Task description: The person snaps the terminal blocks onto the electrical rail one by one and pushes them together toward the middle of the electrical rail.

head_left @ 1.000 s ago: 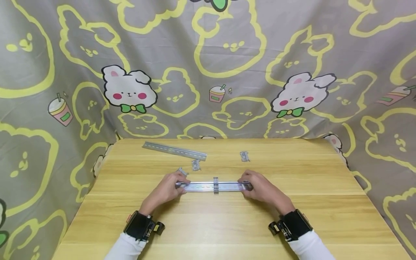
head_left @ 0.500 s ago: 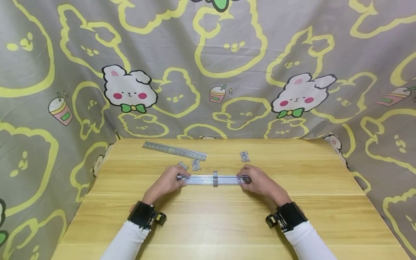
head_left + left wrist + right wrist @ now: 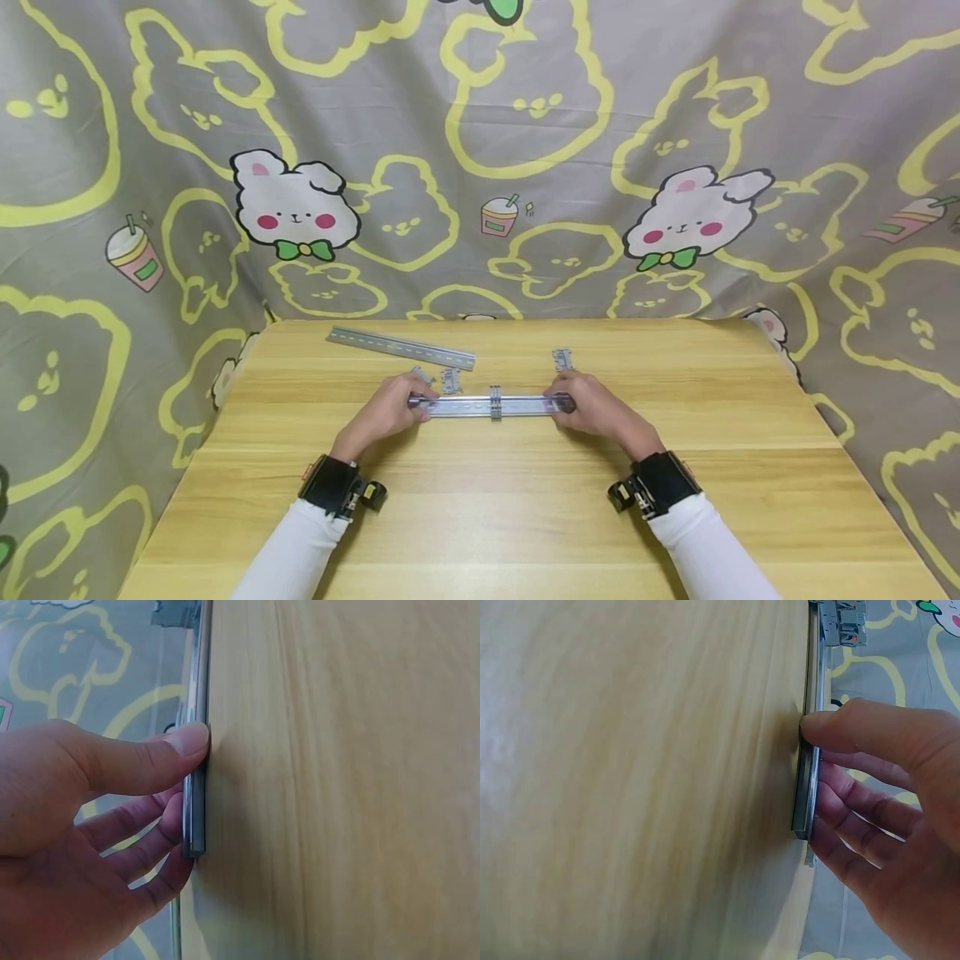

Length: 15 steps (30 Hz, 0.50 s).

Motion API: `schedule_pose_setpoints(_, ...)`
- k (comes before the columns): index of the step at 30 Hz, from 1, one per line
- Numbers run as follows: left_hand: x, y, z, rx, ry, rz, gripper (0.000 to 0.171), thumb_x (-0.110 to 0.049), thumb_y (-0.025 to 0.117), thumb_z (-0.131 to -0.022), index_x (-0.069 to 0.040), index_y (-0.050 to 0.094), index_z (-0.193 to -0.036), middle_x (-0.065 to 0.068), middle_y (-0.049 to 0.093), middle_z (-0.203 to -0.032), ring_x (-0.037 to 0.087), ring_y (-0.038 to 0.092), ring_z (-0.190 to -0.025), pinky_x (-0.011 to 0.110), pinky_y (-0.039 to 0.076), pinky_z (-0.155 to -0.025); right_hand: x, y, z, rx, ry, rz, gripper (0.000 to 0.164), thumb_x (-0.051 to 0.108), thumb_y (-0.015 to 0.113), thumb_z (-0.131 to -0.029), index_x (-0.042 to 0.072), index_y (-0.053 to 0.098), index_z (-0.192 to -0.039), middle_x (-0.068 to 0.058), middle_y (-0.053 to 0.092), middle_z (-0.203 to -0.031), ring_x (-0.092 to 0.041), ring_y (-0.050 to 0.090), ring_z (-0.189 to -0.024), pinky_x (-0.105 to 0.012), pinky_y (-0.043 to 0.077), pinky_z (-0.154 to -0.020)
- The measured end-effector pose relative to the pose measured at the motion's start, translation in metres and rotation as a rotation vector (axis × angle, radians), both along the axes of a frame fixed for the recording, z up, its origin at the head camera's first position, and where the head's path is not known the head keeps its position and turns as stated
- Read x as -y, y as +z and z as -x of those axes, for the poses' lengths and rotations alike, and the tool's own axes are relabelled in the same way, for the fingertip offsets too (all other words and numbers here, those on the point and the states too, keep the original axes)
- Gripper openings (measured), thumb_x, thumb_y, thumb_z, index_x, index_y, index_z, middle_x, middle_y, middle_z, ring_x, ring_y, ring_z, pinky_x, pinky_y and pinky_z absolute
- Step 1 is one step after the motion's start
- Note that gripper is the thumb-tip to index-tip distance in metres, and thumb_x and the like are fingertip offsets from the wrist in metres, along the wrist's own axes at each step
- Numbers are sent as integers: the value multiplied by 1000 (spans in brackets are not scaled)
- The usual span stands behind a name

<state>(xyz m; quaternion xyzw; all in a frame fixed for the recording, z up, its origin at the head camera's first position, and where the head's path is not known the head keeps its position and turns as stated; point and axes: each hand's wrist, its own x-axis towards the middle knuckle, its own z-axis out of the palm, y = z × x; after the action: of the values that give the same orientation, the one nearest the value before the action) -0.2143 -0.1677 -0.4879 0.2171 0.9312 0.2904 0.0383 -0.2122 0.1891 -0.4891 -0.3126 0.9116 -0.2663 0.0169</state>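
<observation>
A slotted metal DIN rail [image 3: 461, 407] lies crosswise before me, a hand at each end. Near its middle sits a small cluster of grey terminal blocks [image 3: 496, 403], which also shows as a grey block [image 3: 847, 622] in the right wrist view. My left hand [image 3: 390, 411] pinches the rail's left end, thumb [image 3: 187, 739] on the near edge and fingers behind. At the right end my right hand [image 3: 595, 406] grips the same way, its thumb [image 3: 821, 729] on the near edge and fingertips along the far side.
A second slotted rail [image 3: 401, 347] lies slanted at the back left of the wooden table [image 3: 480, 517]. Loose grey terminal blocks [image 3: 450, 381] are just below its right end, partly beside my left hand. Another grey block [image 3: 562, 359] lies behind my right hand. A patterned curtain [image 3: 420, 108] surrounds the table.
Both hands have moved the rail with its blocks away from me, toward the back of the table. My right hand now overlaps the lone block behind it. The grips look the same.
</observation>
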Motion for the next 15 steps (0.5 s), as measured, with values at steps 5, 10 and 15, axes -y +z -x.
schedule_pose_setpoints(5, 2, 0, 1, -1, -2, -2, 32, -1, 81, -73, -8, 77, -104, 8, 70, -105, 25, 63, -99, 41, 54, -90, 1, 2, 2, -2, 5, -18, 30, 6, 77, -77, -2, 73, -106, -13, 63, -103, -25, 61, -88, -36, 56, -72)
schedule_pose_setpoints(10, 4, 0, 4, -7, -32, -34, 33, -4, 82, -73, -5, 75, -106, 14, 70, -113, 36, 54, -121, 51, 43, -103, 0, 9, 1, 23, -18, -33, 37, 7, 78, -77, -3, 71, -111, -15, 66, -109, -30, 62, -98, -42, 56, -83)
schedule_pose_setpoints(15, 17, 7, 6, 12, -24, -163, 30, -8, 79, -78, 0, 73, -107, 15, 69, -109, 33, 61, -108, 49, 52, -94, 11, 41, 1, 89, -67, -45, 45, 11, 77, -81, -2, 65, -123, -17, 65, -119, -31, 61, -108, -46, 53, -92)
